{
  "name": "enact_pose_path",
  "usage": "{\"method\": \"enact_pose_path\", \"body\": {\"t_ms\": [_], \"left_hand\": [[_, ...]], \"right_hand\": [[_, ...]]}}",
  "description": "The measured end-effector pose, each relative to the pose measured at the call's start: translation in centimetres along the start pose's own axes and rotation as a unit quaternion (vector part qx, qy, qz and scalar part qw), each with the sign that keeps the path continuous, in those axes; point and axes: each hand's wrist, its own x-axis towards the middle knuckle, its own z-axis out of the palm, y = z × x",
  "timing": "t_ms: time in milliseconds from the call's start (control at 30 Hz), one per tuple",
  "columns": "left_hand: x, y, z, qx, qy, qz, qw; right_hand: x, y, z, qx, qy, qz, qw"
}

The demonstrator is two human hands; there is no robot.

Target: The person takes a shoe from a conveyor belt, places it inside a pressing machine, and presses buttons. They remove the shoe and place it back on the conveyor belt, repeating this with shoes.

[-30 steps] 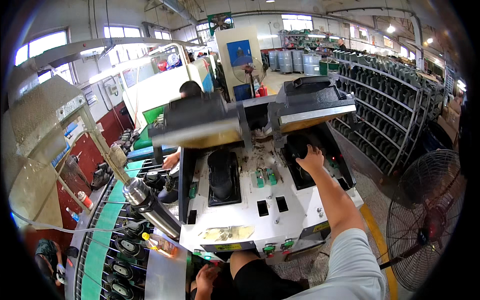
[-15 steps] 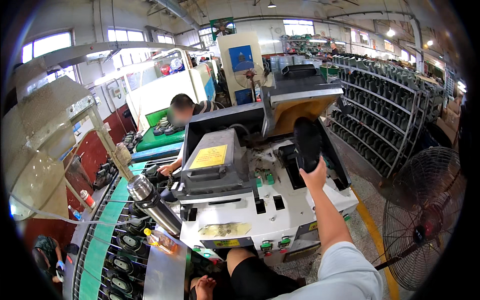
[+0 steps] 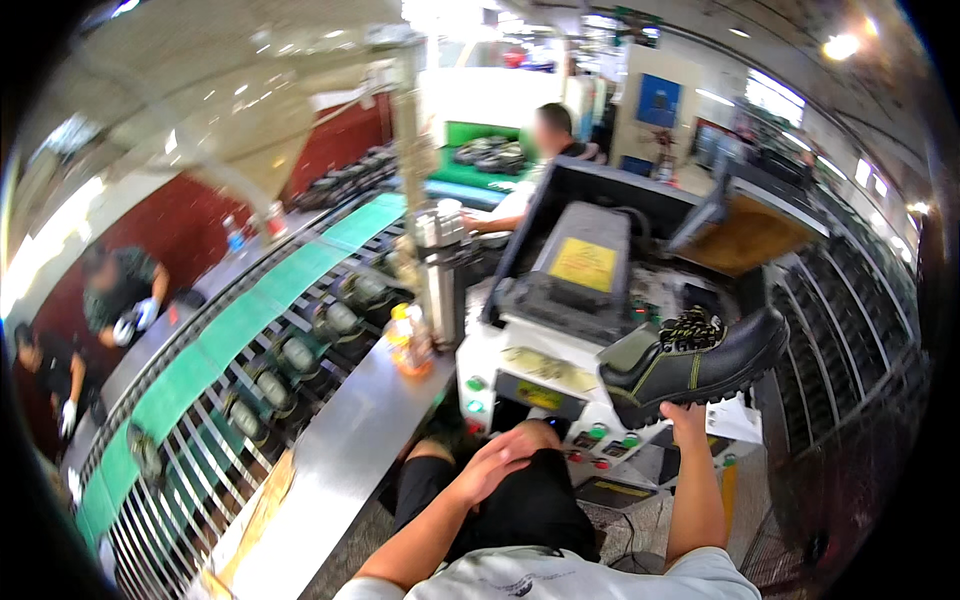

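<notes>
A black lace-up work shoe (image 3: 705, 370) with yellow stitching and a lugged sole is in my right hand (image 3: 685, 420), which grips it from underneath. The shoe lies sideways in the air, toe to the right, in front of the white and black machine (image 3: 520, 335). Behind the shoe, the machine's right lid (image 3: 760, 225) stands raised, showing its brown underside. The left cover (image 3: 585, 250), with a yellow label, is down. My left hand (image 3: 502, 462) hovers low over my thighs, fingers stretched out and holding nothing.
To the left runs a roller conveyor (image 3: 190, 425) with a green belt and several shoes. A metal side table (image 3: 335, 440) holds a steel flask (image 3: 440, 270) and an orange-liquid bottle (image 3: 408, 342). Co-workers sit beyond the machine and far left. A shoe rack (image 3: 850, 300) stands right.
My right hand has brought the shoe away from the machine's right side, back toward me, and it now lies sideways. My left hand has come up from my lap. The view has turned left.
</notes>
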Motion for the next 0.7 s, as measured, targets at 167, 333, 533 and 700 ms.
{"method": "enact_pose_path", "body": {"t_ms": [167, 333, 533, 700], "left_hand": [[-5.1, 3.9, 0.0, -0.196, 0.014, 0.128, 0.972], [-22.1, 5.8, -4.6, -0.271, 0.285, 0.312, 0.865], [-36.5, 6.6, -11.8, -0.171, 0.484, 0.471, 0.717], [-40.8, 16.1, -19.1, 0.037, 0.608, 0.483, 0.629]], "right_hand": [[-5.3, -4.3, 16.0, -0.02, -0.319, 0.163, 0.934], [-8.0, 1.2, 22.5, -0.033, -0.478, 0.156, 0.864], [-11.2, 10.7, 22.0, -0.182, -0.454, 0.173, 0.855], [-13.2, 13.7, 22.1, -0.245, -0.448, 0.189, 0.839]]}}
